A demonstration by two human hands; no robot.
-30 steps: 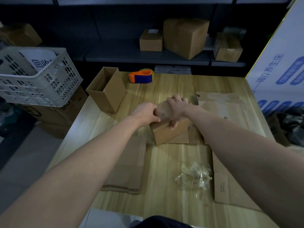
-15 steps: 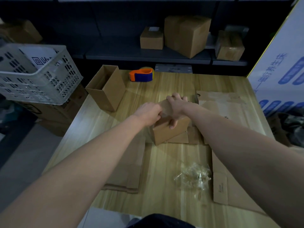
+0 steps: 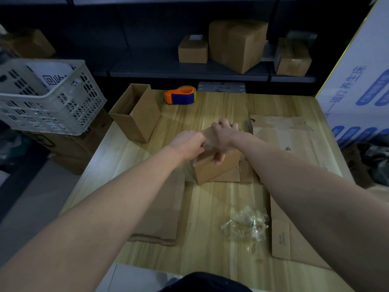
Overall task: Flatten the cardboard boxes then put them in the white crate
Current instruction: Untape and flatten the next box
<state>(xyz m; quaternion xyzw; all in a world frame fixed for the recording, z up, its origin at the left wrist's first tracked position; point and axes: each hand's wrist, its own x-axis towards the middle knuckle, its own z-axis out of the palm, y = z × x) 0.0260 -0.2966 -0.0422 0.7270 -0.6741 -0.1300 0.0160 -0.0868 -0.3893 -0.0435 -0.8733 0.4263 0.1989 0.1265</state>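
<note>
Pinching the top of a small brown cardboard box [image 3: 211, 172] is the left grip [image 3: 189, 143]. The right grip [image 3: 224, 134] is clasping it.

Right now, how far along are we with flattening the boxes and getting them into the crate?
Done: flat cardboard sheets lie on the table, none visibly in the white crate. In hand: the right hand grips a small closed box; the left hand curls at its top, maybe picking tape. Left: that box, the open box standing upright, then loading everything into the crate.
</note>
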